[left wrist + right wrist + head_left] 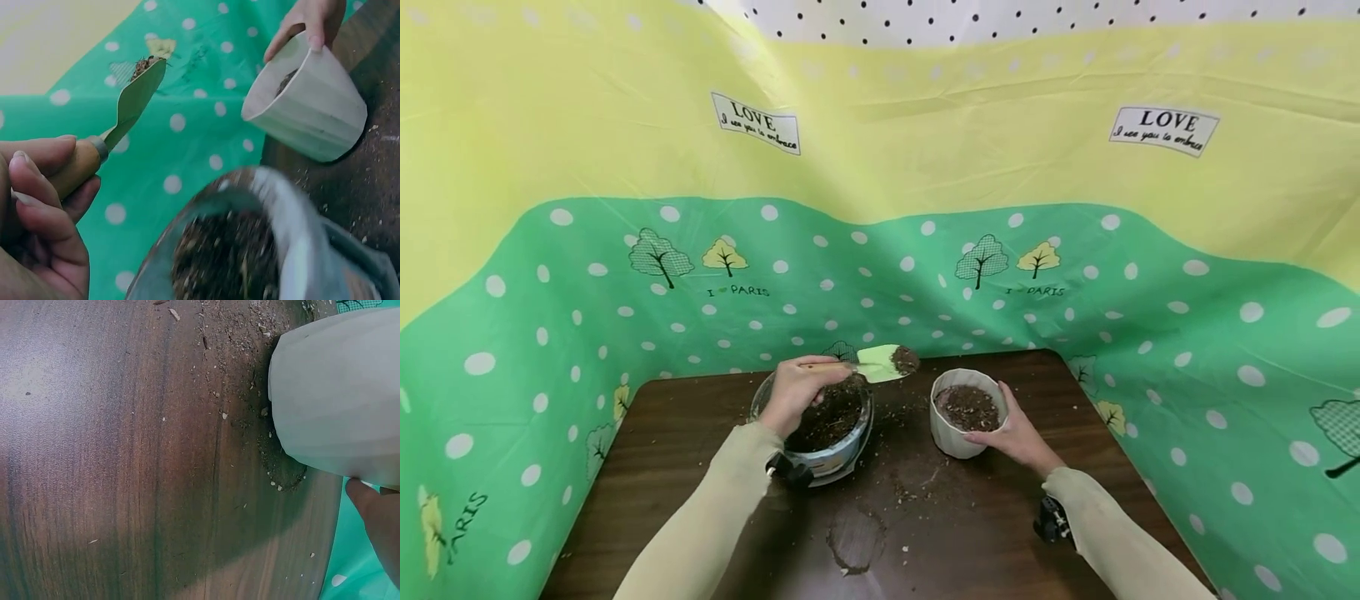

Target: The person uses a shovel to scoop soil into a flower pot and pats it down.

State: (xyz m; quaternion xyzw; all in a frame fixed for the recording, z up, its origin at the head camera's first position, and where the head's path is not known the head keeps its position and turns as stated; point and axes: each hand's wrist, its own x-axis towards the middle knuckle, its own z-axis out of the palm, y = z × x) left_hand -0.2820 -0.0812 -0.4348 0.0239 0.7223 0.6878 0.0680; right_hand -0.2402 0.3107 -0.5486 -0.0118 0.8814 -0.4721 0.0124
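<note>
left hand (pixel 793 398) with its grip clamped on a wooden-handled green trowel (pixel 874 363), soil (pixel 906 360) at its tip, raised near a soil-filled tub (pixel 842 457), right hand (pixel 1021 437) with its grip clamped on the side of a white pot (pixel 950 435) of soil, on the bench (pixel 662 467), crumbs (pixel 908 493) scattered around

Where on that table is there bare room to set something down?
The widest nearly bare patch of table lies between its left edge and the left sleeve. Another, with a few specks, lies between the spilled soil and the right sleeve. It's crowded between the soil tub and the white pot: crumbs below, the trowel held up nearby.
</note>
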